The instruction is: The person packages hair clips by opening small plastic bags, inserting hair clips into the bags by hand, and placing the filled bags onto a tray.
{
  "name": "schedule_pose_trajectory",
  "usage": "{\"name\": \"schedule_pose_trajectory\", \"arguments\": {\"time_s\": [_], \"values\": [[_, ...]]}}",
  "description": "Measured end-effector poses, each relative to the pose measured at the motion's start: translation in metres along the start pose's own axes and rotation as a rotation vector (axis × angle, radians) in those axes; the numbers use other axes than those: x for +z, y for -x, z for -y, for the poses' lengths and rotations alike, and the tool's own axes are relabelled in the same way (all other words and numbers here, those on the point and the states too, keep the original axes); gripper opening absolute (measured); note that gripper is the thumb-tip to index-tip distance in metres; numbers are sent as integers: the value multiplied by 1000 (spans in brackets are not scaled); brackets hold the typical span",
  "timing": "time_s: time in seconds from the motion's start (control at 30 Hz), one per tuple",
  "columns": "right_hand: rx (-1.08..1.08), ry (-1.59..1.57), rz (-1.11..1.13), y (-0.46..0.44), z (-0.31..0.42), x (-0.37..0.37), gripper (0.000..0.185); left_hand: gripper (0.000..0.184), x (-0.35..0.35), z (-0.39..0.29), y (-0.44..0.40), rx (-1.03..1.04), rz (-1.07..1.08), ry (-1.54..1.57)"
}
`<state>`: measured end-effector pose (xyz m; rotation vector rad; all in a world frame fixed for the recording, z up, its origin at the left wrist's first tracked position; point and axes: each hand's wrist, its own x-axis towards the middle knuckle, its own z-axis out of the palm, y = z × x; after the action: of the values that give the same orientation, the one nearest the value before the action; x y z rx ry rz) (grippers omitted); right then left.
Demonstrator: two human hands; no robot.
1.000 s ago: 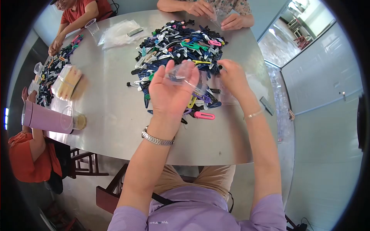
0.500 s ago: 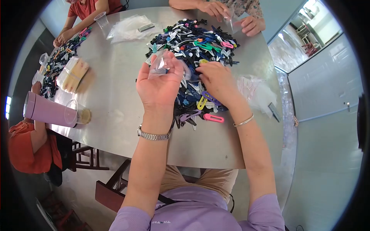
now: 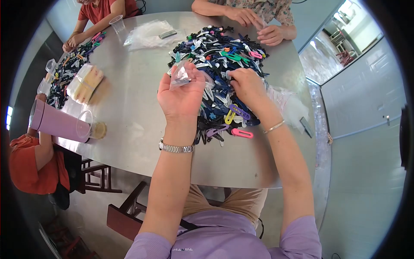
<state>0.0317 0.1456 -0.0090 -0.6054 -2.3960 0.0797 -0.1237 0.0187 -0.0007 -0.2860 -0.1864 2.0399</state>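
My left hand [image 3: 182, 97] is palm up with its fingers curled around a small clear plastic bag [image 3: 180, 77]. Something small and dark lies inside the bag. To its right, my right hand [image 3: 249, 86] reaches palm down over a large pile of snap hair clips [image 3: 217, 58]. Its fingertips are pinched at a pale hair clip [image 3: 227, 74]. Most clips are black, navy or white. Near me lie a purple clip [image 3: 239, 112], a yellow clip [image 3: 230, 116] and a pink clip [image 3: 242, 133].
Clear bags [image 3: 151, 34] lie at the back and more bags [image 3: 289, 108] at the right. At left stand a pink tumbler [image 3: 60, 121], a plastic cup [image 3: 98, 129] and a banded yellowish bundle [image 3: 85, 84]. Other people sit around the metal table [image 3: 133, 129]; one's hands [image 3: 269, 33] hold a bag.
My right hand has moved slightly right from beside a yellow clip, now pinching at a pale one. My left hand stays palm up with the bag. The person across has brought their hands closer together.
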Motion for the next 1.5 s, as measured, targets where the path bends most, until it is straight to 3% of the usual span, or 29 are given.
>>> {"name": "schedule_pose_trajectory", "arguments": {"time_s": [0.07, 0.17, 0.37, 0.43, 0.57, 0.63, 1.07, 1.23, 1.5], "values": [[36, 9, 221, -10, 5, -2, 15, 23, 1, -1, 0, 6, 2, 4], [-20, -126, 258, -6, 30, -6, 13, 22, 1, -2, 0, -5, 7, 18], [66, -97, 402, 9, 30, -38, 11, 21, -1, -3, 0, -28, 34, 48], [301, -277, 429, 8, 25, -51, 12, 21, -1, -1, 0, -30, 33, 58], [389, -318, 304, -3, 7, -39, 15, 21, 0, 0, 2, -54, 48, 62], [183, -156, 157, -9, -1, -19, 20, 21, 0, 1, 2, -53, 40, 59], [112, -22, 250, -21, 5, 5, 22, 21, 1, 7, 4, -34, 23, 14], [278, -48, 372, -21, 7, -5, 18, 21, -1, 11, 7, -49, 26, -26], [184, -44, 225, -1, 11, -3, 13, 21, -2, 13, 6, -56, 16, -44]]}}
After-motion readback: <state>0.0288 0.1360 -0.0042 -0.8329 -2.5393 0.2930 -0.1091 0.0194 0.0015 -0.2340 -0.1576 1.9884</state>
